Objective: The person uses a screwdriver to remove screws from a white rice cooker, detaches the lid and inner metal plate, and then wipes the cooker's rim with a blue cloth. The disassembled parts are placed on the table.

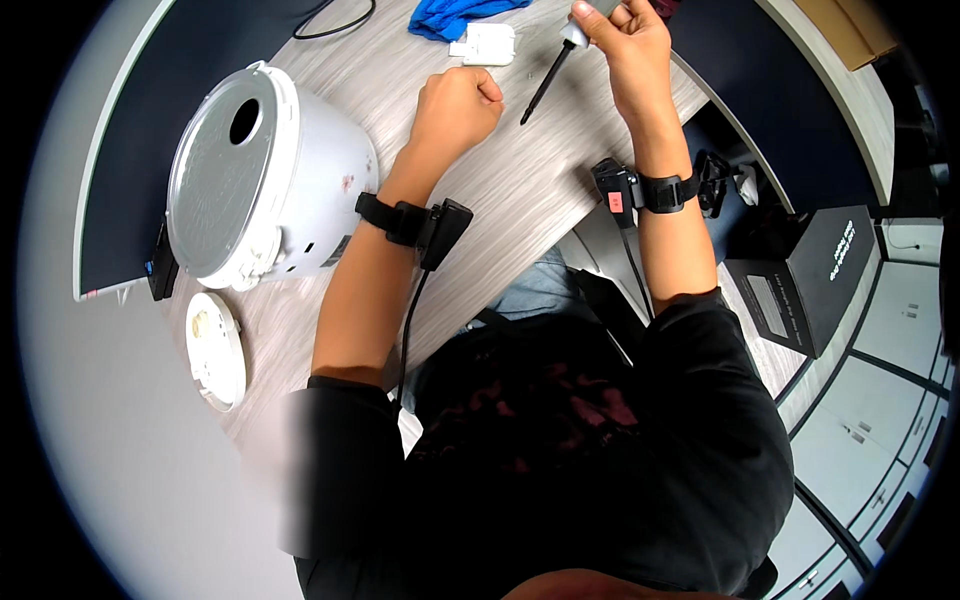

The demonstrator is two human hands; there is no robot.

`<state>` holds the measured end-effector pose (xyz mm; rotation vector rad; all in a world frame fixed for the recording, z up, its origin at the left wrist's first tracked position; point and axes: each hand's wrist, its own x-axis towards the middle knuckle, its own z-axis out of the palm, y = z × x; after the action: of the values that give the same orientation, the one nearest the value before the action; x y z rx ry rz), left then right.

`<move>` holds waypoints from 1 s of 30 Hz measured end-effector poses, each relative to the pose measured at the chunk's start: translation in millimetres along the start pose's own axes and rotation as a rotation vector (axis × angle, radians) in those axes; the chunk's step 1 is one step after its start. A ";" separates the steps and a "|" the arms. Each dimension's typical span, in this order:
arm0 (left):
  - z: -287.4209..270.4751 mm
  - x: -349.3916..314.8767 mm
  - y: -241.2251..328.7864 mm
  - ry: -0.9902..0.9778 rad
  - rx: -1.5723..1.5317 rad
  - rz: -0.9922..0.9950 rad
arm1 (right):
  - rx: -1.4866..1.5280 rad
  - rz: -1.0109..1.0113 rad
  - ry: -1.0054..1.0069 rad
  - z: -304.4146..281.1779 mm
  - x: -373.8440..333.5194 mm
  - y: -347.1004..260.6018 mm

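Observation:
A screwdriver [546,88] with a long black shaft and a pale handle is in my right hand [636,50], its tip slanting down to the left over the table. My right fingers are wrapped round the handle at the top edge of the view. Closed like a fist, my left hand [458,108] is low over the tabletop, and whatever its fingers hold, if anything, is hidden. Just beyond it lies a small white plastic part [488,45]. To the left of my left forearm a large white, bucket-shaped housing [325,170] with a grey round end lies on its side.
A round white cover [216,352] lies near the table's left edge. Blue cloth [455,16] and a black cable [340,30] are at the far side. Dark partitions [830,100] border the table [520,215]. At the right stands a black box [800,285].

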<state>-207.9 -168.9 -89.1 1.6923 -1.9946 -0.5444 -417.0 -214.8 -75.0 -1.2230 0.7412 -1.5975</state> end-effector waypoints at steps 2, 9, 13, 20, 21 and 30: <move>9.7 8.6 -3.6 -0.005 0.035 0.006 | 0.011 0.011 -0.014 -6.2 -0.1 4.0; 12.3 21.3 3.4 -0.051 0.243 0.038 | 0.074 0.081 0.008 -10.8 -2.1 2.7; 13.5 24.0 3.3 -0.044 0.252 0.048 | 0.058 0.072 0.022 -12.2 -2.9 1.1; 6.9 11.3 -3.7 0.066 0.101 0.144 | 0.047 0.063 0.035 -11.7 -5.9 -0.8; 1.3 5.5 -2.0 0.063 0.084 0.130 | 0.034 0.065 0.041 -10.9 -6.3 -3.4; -79.5 -116.9 27.1 0.044 -0.110 0.305 | -0.002 -0.022 -0.376 56.3 -21.2 -38.4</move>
<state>-167.8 -49.3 -19.9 1.2927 -2.0980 -0.4928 -375.2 -176.7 -31.4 -1.4828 0.4894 -1.3292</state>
